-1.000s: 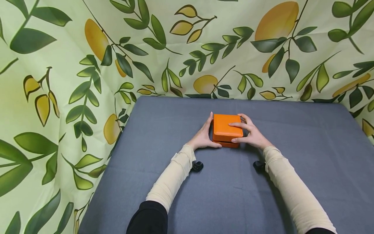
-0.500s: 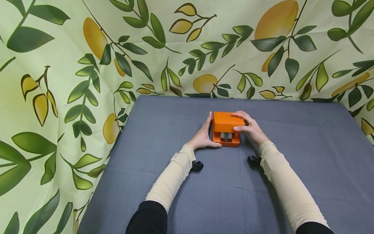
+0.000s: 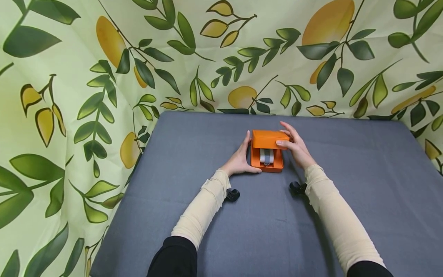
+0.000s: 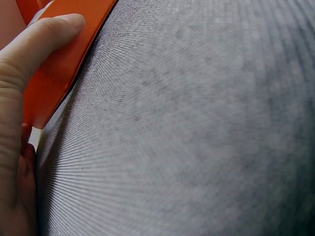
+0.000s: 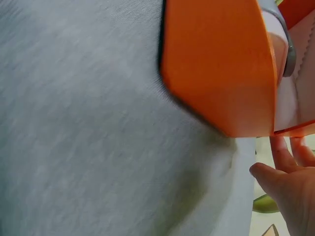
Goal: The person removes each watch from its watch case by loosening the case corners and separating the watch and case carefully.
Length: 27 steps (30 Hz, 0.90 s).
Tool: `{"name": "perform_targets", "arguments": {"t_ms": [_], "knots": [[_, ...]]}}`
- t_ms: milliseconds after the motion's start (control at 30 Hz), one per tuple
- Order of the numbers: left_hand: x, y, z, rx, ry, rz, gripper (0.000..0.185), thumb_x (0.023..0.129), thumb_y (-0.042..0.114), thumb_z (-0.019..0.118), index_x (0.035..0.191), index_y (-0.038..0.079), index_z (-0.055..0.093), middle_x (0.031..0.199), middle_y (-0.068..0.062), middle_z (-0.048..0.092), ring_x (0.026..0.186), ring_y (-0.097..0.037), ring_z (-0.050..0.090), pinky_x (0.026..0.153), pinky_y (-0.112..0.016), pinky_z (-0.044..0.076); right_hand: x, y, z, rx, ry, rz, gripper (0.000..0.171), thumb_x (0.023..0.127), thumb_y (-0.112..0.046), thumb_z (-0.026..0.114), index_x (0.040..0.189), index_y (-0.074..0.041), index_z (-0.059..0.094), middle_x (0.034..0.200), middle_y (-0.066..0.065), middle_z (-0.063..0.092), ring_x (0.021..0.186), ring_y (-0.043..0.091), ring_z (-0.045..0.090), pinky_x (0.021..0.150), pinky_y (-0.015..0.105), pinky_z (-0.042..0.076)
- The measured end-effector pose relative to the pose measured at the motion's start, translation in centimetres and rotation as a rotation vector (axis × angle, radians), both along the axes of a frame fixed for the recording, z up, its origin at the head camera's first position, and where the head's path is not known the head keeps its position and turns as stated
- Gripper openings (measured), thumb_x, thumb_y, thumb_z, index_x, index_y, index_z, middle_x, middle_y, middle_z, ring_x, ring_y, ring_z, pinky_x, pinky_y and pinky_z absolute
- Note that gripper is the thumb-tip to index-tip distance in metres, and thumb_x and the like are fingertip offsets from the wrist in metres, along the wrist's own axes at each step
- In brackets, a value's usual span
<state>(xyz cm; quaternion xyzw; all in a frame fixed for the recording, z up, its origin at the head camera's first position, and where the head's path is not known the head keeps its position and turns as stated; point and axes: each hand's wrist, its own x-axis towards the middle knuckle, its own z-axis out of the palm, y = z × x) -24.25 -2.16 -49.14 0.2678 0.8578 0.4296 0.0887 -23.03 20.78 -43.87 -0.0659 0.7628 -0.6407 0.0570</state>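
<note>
An orange watch box [image 3: 272,169] rests on the grey cloth, its hinged lid [image 3: 268,139] tilted up towards the back. Inside shows a pale cushion with a grey-strapped watch [image 3: 267,157] round it; its dial is hidden. My left hand [image 3: 239,161] holds the base at its left, thumb on the front wall and fingers along the side. The left wrist view shows that thumb pressed on the orange wall [image 4: 61,69]. My right hand [image 3: 298,149] holds the lid's right end, thumb at its front edge. In the right wrist view the grey strap [image 5: 290,54] shows in the opening.
The grey cloth-covered table [image 3: 221,231] spreads around the box. Behind and to the left hangs a curtain [image 3: 194,30] printed with leaves and yellow fruit. Black wrist cameras [image 3: 233,195] sit by both cream sleeves.
My right hand has raised the lid from nearly closed to tilted back, uncovering the cushion and strap. The left hand has stayed at the base's left side.
</note>
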Motion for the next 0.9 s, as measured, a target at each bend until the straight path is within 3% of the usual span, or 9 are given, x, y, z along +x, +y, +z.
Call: {"name": "perform_targets", "arguments": {"t_ms": [133, 267, 400, 500, 733, 800, 900], "knots": [[0.0, 0.0, 0.0, -0.008, -0.005, -0.006, 0.137, 0.061, 0.034, 0.086, 0.146, 0.031, -0.021, 0.157, -0.006, 0.016, 0.143, -0.021, 0.021, 0.114, -0.041, 0.027, -0.1, -0.3, 0.2, -0.009, -0.016, -0.032, 0.064, 0.091, -0.024, 0.053, 0.147, -0.036, 0.022, 0.147, 0.019, 0.026, 0.121, 0.017, 0.039, 0.101, 0.036, 0.033], [0.0, 0.0, 0.0, -0.016, -0.01, -0.003, 0.137, 0.062, 0.033, 0.086, 0.144, 0.035, -0.024, 0.157, -0.007, 0.015, 0.143, -0.022, 0.021, 0.114, -0.041, 0.027, -0.3, -0.7, 0.3, -0.028, -0.045, -0.07, 0.063, 0.092, -0.03, 0.052, 0.146, -0.037, 0.021, 0.155, 0.01, 0.013, 0.137, 0.026, 0.025, 0.113, 0.05, 0.021], [0.0, -0.1, 0.0, -0.021, -0.019, 0.001, 0.137, 0.063, 0.033, 0.085, 0.143, 0.037, -0.026, 0.157, -0.006, 0.014, 0.144, -0.021, 0.02, 0.113, -0.042, 0.028, -0.7, -1.3, 0.6, -0.078, -0.094, -0.118, 0.062, 0.092, -0.038, 0.051, 0.146, -0.038, 0.019, 0.157, 0.009, 0.007, 0.14, 0.028, 0.023, 0.116, 0.049, 0.016], [0.0, -0.1, 0.1, -0.02, -0.026, -0.002, 0.137, 0.063, 0.034, 0.085, 0.143, 0.035, -0.026, 0.158, -0.005, 0.012, 0.144, -0.02, 0.019, 0.113, -0.042, 0.028, -1.0, -1.6, 1.2, -0.123, -0.143, -0.142, 0.066, 0.092, -0.041, 0.05, 0.147, -0.039, 0.014, 0.155, 0.013, 0.009, 0.132, 0.03, 0.033, 0.116, 0.046, 0.018], [0.1, -0.2, 0.3, -0.009, -0.034, -0.006, 0.138, 0.062, 0.032, 0.086, 0.145, 0.031, -0.025, 0.159, -0.004, 0.008, 0.145, -0.017, 0.018, 0.114, -0.041, 0.027, -1.4, -1.7, 2.3, -0.181, -0.243, -0.152, 0.078, 0.089, -0.046, 0.051, 0.147, -0.042, -0.002, 0.154, 0.018, 0.015, 0.121, 0.031, 0.041, 0.114, 0.044, 0.019], [0.1, -0.2, 0.4, -0.014, -0.041, -0.002, 0.138, 0.062, 0.031, 0.086, 0.144, 0.031, -0.025, 0.158, -0.004, 0.008, 0.145, -0.017, 0.018, 0.114, -0.04, 0.027, -1.5, -1.8, 2.5, -0.184, -0.262, -0.155, 0.082, 0.089, -0.047, 0.051, 0.147, -0.04, -0.006, 0.154, 0.018, 0.014, 0.112, 0.028, 0.045, 0.111, 0.042, 0.022], [0.1, -0.1, 0.5, -0.019, -0.048, 0.0, 0.138, 0.062, 0.031, 0.086, 0.145, 0.03, -0.025, 0.158, -0.005, 0.009, 0.145, -0.017, 0.018, 0.114, -0.04, 0.027, -1.7, -1.9, 2.8, -0.181, -0.286, -0.174, 0.085, 0.089, -0.048, 0.052, 0.148, -0.038, -0.009, 0.151, 0.015, 0.016, 0.084, 0.018, 0.044, 0.098, 0.037, 0.027]]}}
